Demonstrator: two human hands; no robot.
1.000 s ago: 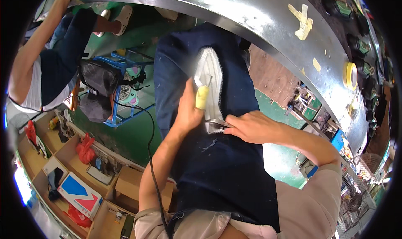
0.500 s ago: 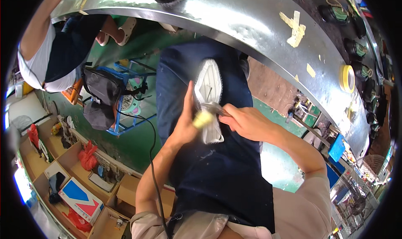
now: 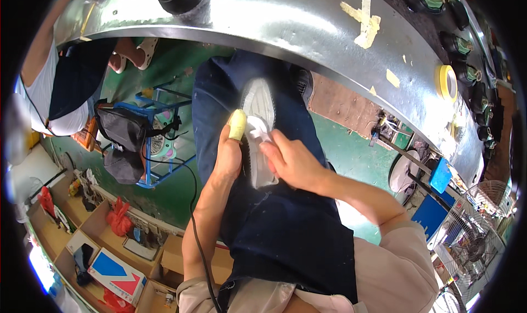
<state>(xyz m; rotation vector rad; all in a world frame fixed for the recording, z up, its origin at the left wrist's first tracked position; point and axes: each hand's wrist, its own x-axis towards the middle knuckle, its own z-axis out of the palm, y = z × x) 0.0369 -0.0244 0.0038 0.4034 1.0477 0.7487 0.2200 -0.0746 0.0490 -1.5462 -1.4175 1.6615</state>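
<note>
A shoe [image 3: 259,100] lies bottom up on the dark blue apron over my lap, its whitish, ribbed underside facing me and a dark, stitched-looking edge round it. My left hand [image 3: 229,151] grips the shoe's left side, its thumb wrapped in yellow tape and resting by the rim; its other fingers are mostly hidden. My right hand [image 3: 288,160] is closed round a shiny metal hand tool [image 3: 257,127], perhaps pincers, whose head lies over the shoe's middle. Glare and blur hide the tool's exact shape.
A metal bench [image 3: 307,38] curves across the front, carrying a yellow tape roll [image 3: 447,83] and black shoes [image 3: 465,71]. At left stand a blue-framed chair [image 3: 156,176] with a black bag, and another person [image 3: 71,93]. A black cable [image 3: 193,203] runs by my left arm.
The tool's head has shifted up the shoe, and my right hand has turned with it. My left thumb has risen along the rim. The whole view has shifted slightly.
</note>
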